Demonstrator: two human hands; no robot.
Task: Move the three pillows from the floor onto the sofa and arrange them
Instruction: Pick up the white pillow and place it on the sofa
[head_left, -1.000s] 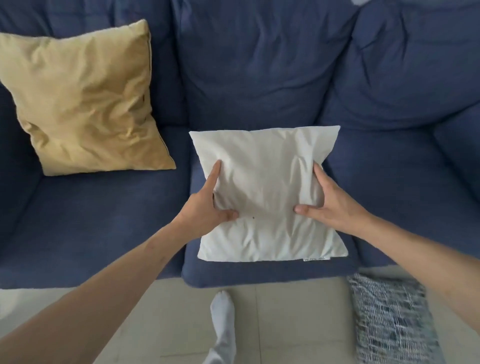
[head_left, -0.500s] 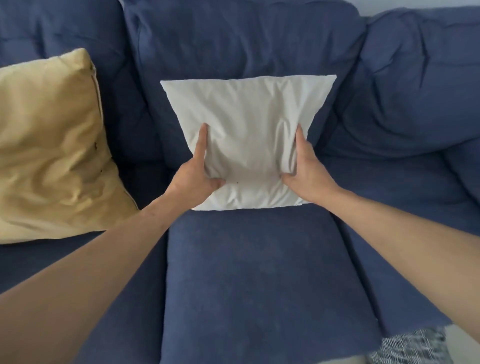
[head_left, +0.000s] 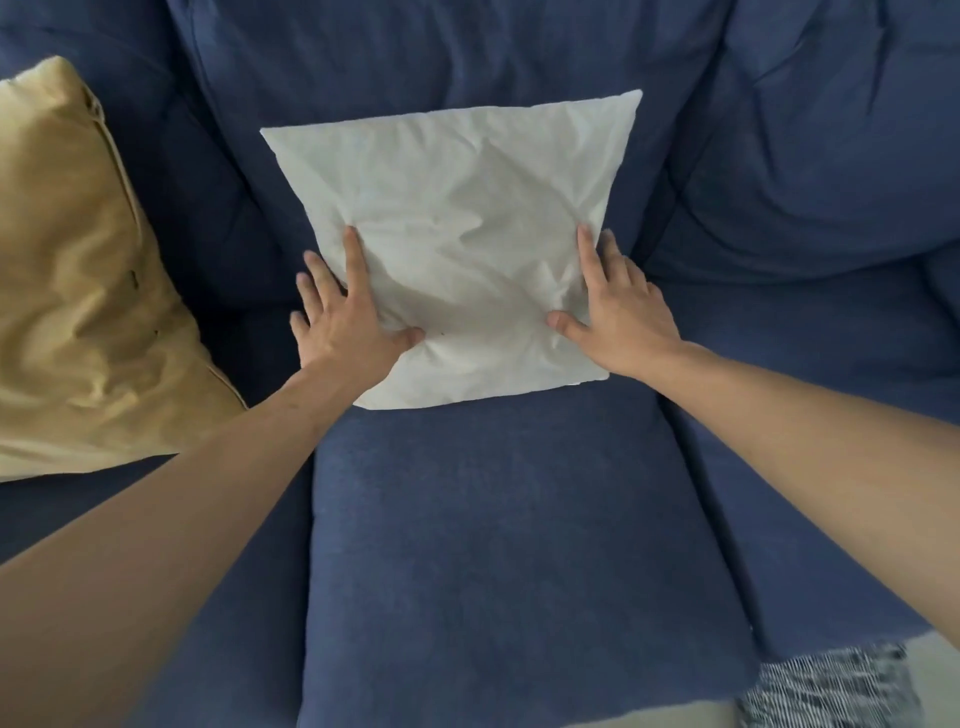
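Fingers of both hands lie straight on the white pillow (head_left: 457, 249) — patterned pillow (head_left: 831, 688) cut off, blurred.

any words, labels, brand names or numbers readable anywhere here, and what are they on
None can be read.
White pillow: plain fabric; a tiny tab at its lower right corner is too small to read.
Yellow pillow: no print.
Patterned pillow on the floor: black and white weave only, blurred, no lettering.
Blue sofa: no tag or logo visible.
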